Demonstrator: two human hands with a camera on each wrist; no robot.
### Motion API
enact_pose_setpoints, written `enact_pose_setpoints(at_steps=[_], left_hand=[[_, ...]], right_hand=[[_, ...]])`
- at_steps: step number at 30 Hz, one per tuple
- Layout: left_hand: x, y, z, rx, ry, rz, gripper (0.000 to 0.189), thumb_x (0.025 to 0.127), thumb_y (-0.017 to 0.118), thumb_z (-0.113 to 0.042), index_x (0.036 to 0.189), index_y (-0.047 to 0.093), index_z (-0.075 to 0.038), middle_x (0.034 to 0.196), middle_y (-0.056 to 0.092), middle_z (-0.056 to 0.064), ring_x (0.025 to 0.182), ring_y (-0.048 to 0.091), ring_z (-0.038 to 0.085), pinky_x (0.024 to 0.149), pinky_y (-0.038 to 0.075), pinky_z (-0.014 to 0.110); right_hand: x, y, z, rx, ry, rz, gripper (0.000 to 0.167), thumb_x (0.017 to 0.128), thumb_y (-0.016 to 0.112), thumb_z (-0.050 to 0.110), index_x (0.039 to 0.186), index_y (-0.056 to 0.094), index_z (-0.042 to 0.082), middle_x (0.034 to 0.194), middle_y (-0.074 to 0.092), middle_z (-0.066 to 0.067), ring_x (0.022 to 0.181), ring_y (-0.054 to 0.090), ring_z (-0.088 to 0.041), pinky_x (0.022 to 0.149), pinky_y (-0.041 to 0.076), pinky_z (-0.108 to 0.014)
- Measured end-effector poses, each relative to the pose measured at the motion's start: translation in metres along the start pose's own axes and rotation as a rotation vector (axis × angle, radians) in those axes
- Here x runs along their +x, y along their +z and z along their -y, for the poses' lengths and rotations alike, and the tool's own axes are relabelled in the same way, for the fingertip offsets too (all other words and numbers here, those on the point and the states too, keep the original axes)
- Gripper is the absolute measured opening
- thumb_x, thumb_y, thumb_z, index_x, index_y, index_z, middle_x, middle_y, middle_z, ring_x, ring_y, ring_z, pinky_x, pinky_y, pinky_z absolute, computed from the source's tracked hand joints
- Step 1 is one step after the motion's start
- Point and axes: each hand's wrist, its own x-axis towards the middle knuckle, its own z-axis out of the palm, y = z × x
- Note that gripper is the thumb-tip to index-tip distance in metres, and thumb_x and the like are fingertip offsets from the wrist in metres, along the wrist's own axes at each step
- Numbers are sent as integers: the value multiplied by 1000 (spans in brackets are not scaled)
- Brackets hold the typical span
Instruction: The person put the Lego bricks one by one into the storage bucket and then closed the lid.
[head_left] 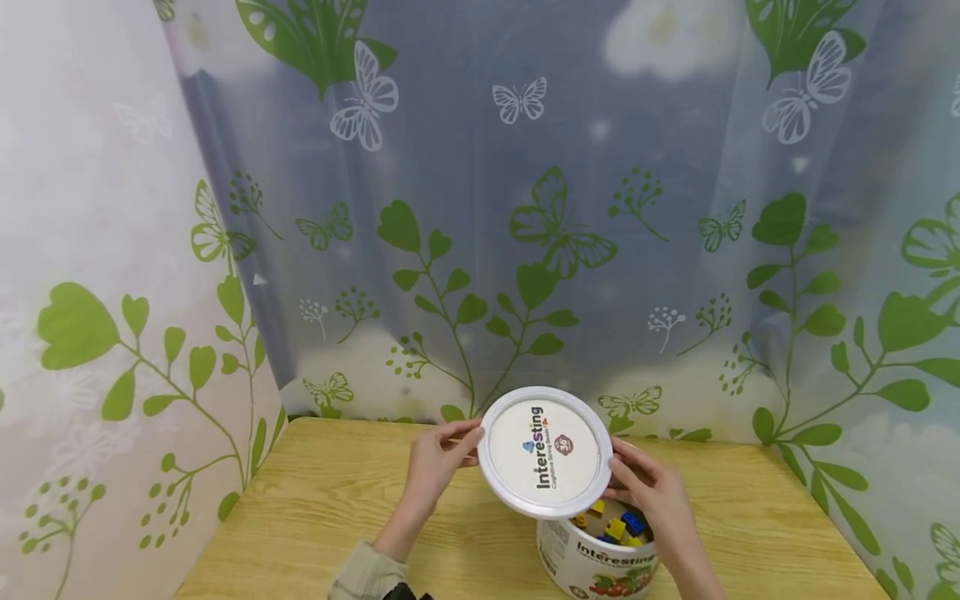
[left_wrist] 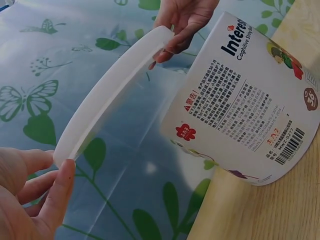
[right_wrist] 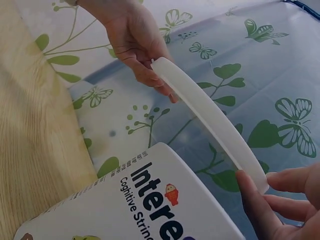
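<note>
A round white lid [head_left: 517,467] printed "Interesting" is held tilted above a white tub [head_left: 555,554]. My left hand [head_left: 438,462] pinches the lid's left rim between thumb and fingers. On the opposite rim, my right hand [head_left: 656,492] pinches it the same way. Both wrist views show the lid [left_wrist: 107,92] edge-on, apart from the tub's mouth. Yellow and blue toy blocks [head_left: 617,528] show inside the tub, partly covered by the lid. In the left wrist view the tub's side [left_wrist: 240,105] bears printed text and a barcode.
The tub stands on a wood-grain table [head_left: 315,500] near its front. Behind the table's far edge hangs a curtain [head_left: 465,250] with green leaves and butterflies, and a similar sheet [head_left: 112,250] borders the left side.
</note>
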Motion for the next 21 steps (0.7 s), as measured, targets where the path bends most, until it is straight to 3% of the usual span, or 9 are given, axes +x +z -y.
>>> enact_pose_setpoints(at_steps=[3,8,13,21], left_hand=[[0,2,2,2,-5,12,30,96,71,-12,119,71,8,105,72,23,80,72,21,71,63,28],[1,11,3,10,-10,37,30,96,71,-13,119,71,8,107,72,24,80,73,22,72,63,31],[5,25,3,16,-7,70,29,96,71,-13,117,71,8,106,72,24,78,73,21,69,62,26],[9,52,8,37,9,136,25,95,72,-11,112,74,7,101,73,21,75,73,23,67,63,27]], right_hand=[[0,-4,-1,-3,32,4,48,104,58,16,148,49,1,138,59,-19,87,70,-13,81,61,-29],[1,-12,-2,-6,34,-10,50,104,60,18,148,48,-2,133,62,-16,86,70,-13,81,61,-27],[0,-26,1,-28,37,-43,53,103,62,20,147,47,-6,134,60,-16,83,70,-11,80,61,-26],[-4,-55,-1,-81,56,-95,56,101,65,18,144,47,-12,110,67,0,78,70,-10,76,61,-25]])
